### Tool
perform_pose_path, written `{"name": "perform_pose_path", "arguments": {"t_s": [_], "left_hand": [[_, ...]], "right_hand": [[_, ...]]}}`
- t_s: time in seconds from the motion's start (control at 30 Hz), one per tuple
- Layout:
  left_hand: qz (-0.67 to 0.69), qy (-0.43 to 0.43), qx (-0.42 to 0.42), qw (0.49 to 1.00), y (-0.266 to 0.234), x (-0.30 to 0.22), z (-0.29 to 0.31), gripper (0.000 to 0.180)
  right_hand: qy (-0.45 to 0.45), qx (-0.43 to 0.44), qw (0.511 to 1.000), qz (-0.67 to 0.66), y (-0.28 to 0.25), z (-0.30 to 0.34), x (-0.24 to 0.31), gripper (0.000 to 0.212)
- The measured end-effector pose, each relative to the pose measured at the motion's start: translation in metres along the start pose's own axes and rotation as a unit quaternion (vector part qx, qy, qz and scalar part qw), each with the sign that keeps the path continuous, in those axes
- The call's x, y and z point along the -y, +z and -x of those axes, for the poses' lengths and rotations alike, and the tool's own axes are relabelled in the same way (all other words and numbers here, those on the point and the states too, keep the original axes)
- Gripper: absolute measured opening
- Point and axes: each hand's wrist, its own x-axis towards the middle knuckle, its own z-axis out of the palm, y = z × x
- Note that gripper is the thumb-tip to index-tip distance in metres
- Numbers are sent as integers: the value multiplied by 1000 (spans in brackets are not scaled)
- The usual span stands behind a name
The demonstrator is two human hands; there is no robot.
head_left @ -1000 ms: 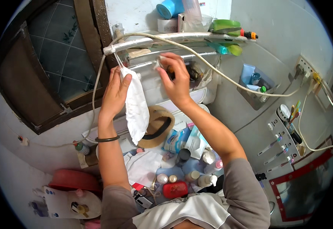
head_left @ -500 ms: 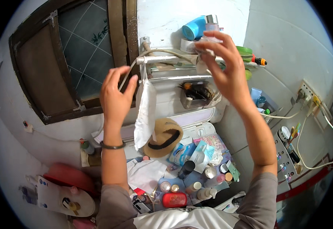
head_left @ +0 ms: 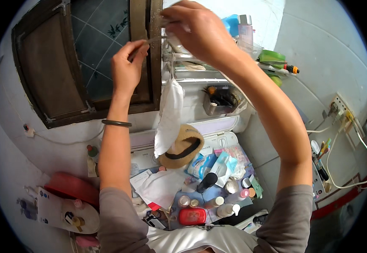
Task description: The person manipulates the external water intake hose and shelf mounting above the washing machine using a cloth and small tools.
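Observation:
My left hand (head_left: pixel 128 63) is raised in front of the dark wooden frame, thumb and fingers pinched on the end of a thin pale cord (head_left: pixel 154 39). My right hand (head_left: pixel 198 31) reaches across above the wall shelf, close to the left. Its fingers are bent and slightly blurred, and what lies in them I cannot make out. Below the hands a white cloth bag (head_left: pixel 168 116) hangs by its string from the shelf rail (head_left: pixel 198 80). Its lower end touches a tan knitted hat (head_left: pixel 183 147).
Bottles and a blue tube (head_left: pixel 230 25) stand on the shelf. A metal basket (head_left: pixel 221 101) with dark items hangs below. Bottles, packets and a red box (head_left: pixel 192 216) crowd the surface beneath. To the right is a wall socket (head_left: pixel 339 105) with plugged cables; at left, a red basin (head_left: pixel 74 187).
My right hand has moved left and up, toward the left hand. My left hand has risen and closed from a loose, spread pose into a pinch. The view has shifted slightly.

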Motion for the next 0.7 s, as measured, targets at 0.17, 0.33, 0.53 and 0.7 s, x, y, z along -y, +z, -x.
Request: {"name": "perform_pose_path", "arguments": {"t_s": [0.17,0.33,0.53,0.7], "left_hand": [[-104,277,-40,954,-12,-60,-8,12],[-106,265,-1,958,-24,-116,31,14],[-113,283,87,949,-39,-138,62,12],[-147,245,156,946,-73,-135,66,13]], "right_hand": [[-72,-2,994,83,9,2,37,16],[-77,43,993,82,-53,40,67,12],[138,205,965,-82,-146,138,67,15],[176,239,948,-112,-208,219,66,16]]}}
